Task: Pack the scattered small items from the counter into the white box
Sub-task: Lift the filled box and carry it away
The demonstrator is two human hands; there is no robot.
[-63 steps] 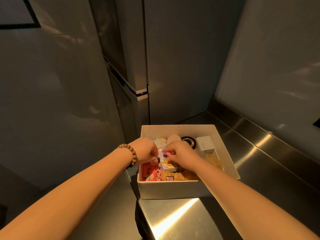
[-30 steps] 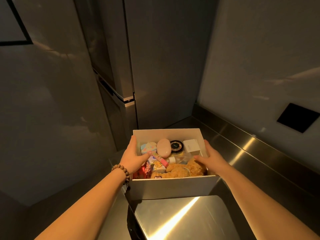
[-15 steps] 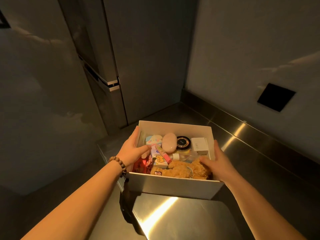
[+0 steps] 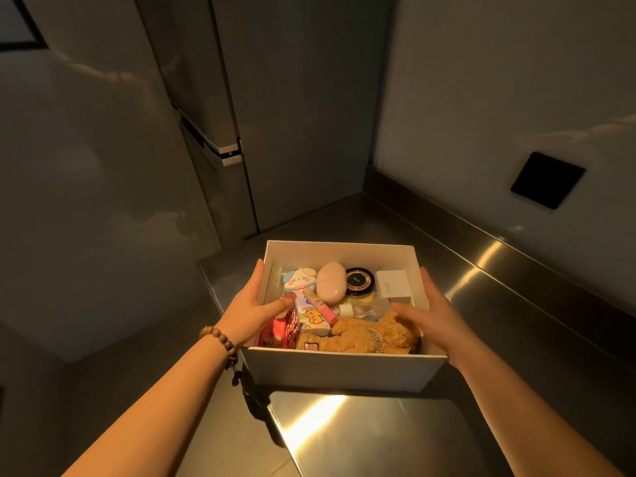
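The white box [image 4: 344, 370] sits at the near left corner of the steel counter. My left hand [image 4: 249, 309] grips its left wall, thumb inside over the rim. My right hand [image 4: 432, 313] grips the right wall the same way, thumb resting by the brown plush toy [image 4: 361, 335]. Inside lie a pink oval case [image 4: 331, 282], a round black compact [image 4: 359, 281], a small white cube [image 4: 392, 287], a pink tube [image 4: 320, 306], a cartoon-print carton [image 4: 311, 320], a red packet [image 4: 280, 330] and a pastel figure [image 4: 299, 278].
The steel counter [image 4: 361, 435] runs right along a wall with a raised back edge [image 4: 481, 242]. A tall steel fridge [image 4: 241, 115] stands behind the box. A black square plate [image 4: 547, 180] is set in the right wall. The counter's left edge drops beside the box.
My hands left the items inside the box and took hold of its two side walls. The box has shifted slightly right and farther onto the counter.
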